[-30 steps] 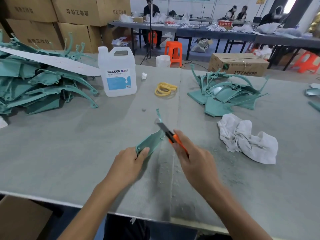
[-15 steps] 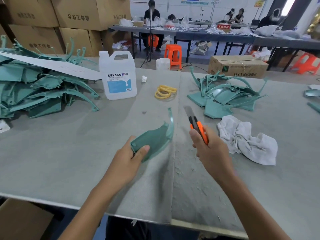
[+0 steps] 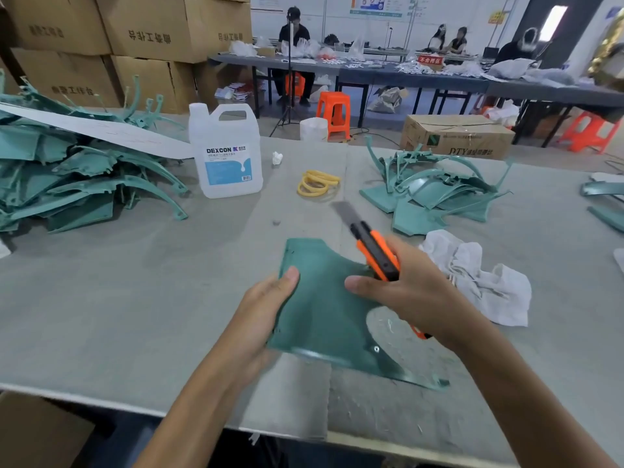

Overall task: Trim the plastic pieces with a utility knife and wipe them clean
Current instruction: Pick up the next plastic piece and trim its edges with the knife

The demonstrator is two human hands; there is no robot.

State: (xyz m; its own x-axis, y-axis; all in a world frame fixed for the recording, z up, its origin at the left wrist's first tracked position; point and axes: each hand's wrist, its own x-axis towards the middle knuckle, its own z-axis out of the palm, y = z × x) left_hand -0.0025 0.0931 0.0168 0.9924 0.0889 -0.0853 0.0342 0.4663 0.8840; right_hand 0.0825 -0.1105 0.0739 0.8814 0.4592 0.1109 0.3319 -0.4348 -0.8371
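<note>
Plastic piece (image 3: pixel 320 309), teal and flat with a curved tail, is sitting over the near part of the grey table (image 3: pixel 135 282), between both hands; whether it is resting on the surface cannot be told. The left hand (image 3: pixel 266 305) is gripping its left edge, thumb lying on top and fingers going underneath. The right hand (image 3: pixel 405 295) is curling its fingers round the orange-and-black utility knife (image 3: pixel 374 251) while its thumb is pressing on the piece's upper face. The blade is standing extended, pointing up and away, clear of the piece. Just right of the hands a crumpled white rag (image 3: pixel 479 278) is lying. Further back a translucent jug (image 3: pixel 225 153) is standing upright, its label reading "DEXCON" above a blue panel; smaller print is not legible. Yellow rubber bands (image 3: pixel 317 184) are lying near it. Teal parts are lying heaped in a left pile (image 3: pixel 67 184) and a right pile (image 3: pixel 435 194). Beyond the table a carton (image 3: pixel 459 136) is showing "DTY", and a red sign (image 3: pixel 429 60) on a far table is reading "不合格区".
</note>
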